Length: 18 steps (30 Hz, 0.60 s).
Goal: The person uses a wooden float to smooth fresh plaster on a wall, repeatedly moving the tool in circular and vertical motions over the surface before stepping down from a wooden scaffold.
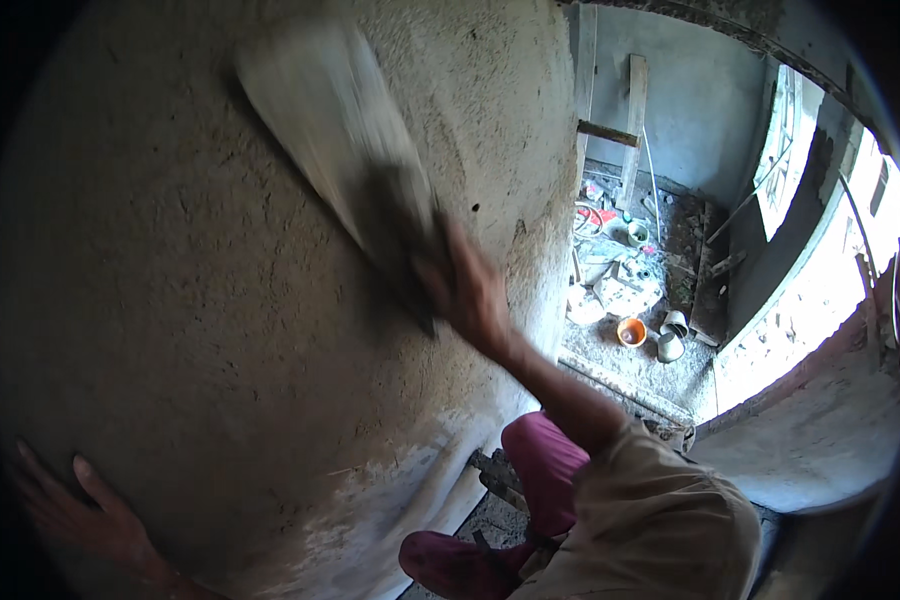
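Observation:
A rough plastered wall point(170, 270) fills the left and middle of the head view. Against its upper part lies a long, flat plastering float point(320, 110), tilted and smeared by motion. My right hand point(475, 295) is closed round the float's handle, which is dark and partly hidden by the fingers. Low at the left, my left hand point(95, 520) rests by the wall surface with its fingers stretched apart and nothing in them.
Down on the right, a cluttered floor holds an orange bucket point(631, 332), a grey bucket point(670, 347) and white sheeting point(625, 290). A wooden plank point(633, 130) leans at the back. Bright window openings point(790, 155) line the right side.

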Each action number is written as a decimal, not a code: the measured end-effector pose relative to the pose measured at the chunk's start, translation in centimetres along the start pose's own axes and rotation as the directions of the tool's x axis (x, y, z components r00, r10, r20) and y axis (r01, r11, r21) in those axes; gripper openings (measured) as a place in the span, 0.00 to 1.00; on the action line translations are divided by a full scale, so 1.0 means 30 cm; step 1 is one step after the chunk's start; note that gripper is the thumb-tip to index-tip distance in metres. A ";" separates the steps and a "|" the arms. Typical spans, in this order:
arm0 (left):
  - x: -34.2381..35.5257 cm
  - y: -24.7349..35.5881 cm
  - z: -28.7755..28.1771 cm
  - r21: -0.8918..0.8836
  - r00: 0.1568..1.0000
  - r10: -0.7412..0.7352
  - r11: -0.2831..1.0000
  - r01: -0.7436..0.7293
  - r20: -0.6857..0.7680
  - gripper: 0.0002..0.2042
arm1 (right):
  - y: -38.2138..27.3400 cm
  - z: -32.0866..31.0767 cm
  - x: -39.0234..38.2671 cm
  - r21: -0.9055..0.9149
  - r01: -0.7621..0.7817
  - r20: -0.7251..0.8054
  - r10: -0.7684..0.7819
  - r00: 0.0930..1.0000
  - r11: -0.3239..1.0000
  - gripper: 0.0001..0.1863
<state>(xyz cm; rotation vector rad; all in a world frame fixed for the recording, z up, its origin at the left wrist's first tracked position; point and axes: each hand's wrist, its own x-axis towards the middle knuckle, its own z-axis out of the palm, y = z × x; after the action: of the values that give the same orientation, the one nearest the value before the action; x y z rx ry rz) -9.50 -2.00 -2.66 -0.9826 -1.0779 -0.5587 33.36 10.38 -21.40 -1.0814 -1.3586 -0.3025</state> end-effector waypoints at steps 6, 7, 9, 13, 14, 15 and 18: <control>0.003 0.010 0.003 -0.009 0.999 0.015 1.000 -0.015 -0.043 0.28 | 0.141 -0.025 -0.175 -0.131 -0.087 0.196 0.112 0.974 0.988 0.33; 0.002 0.009 0.001 0.004 0.999 0.020 1.000 -0.019 -0.039 0.28 | 0.139 -0.036 -0.040 -0.106 -0.016 0.054 0.022 0.998 0.994 0.33; -0.001 0.012 -0.005 -0.030 0.999 0.031 0.999 -0.032 -0.013 0.28 | 0.118 -0.086 0.236 -0.070 -0.061 -0.137 0.051 0.989 0.996 0.30; 0.026 0.032 -0.029 -0.059 0.999 0.048 0.997 -0.049 -0.022 0.28 | 0.266 -0.231 0.452 -0.050 -0.271 -0.167 0.259 0.951 0.961 0.32; 0.023 0.028 -0.027 -0.017 0.999 0.045 0.999 -0.046 -0.031 0.28 | 0.332 -0.229 0.411 -0.031 -0.232 -0.178 0.223 0.958 0.972 0.34; -0.008 0.042 0.000 -0.032 1.000 0.027 0.999 -0.027 -0.013 0.28 | 0.410 -0.207 0.329 -0.051 -0.221 -0.204 0.206 0.957 0.974 0.34; 0.025 0.051 -0.033 0.011 1.000 0.021 1.000 -0.021 -0.004 0.28 | 0.459 -0.096 -0.029 0.011 -0.349 -0.129 0.348 0.929 0.937 0.37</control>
<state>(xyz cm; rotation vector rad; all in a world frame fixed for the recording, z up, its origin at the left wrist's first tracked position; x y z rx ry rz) -7.54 -2.08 -2.69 -0.9822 -1.0646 -0.5368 45.04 14.95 -27.85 -1.2682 -1.0271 -0.1154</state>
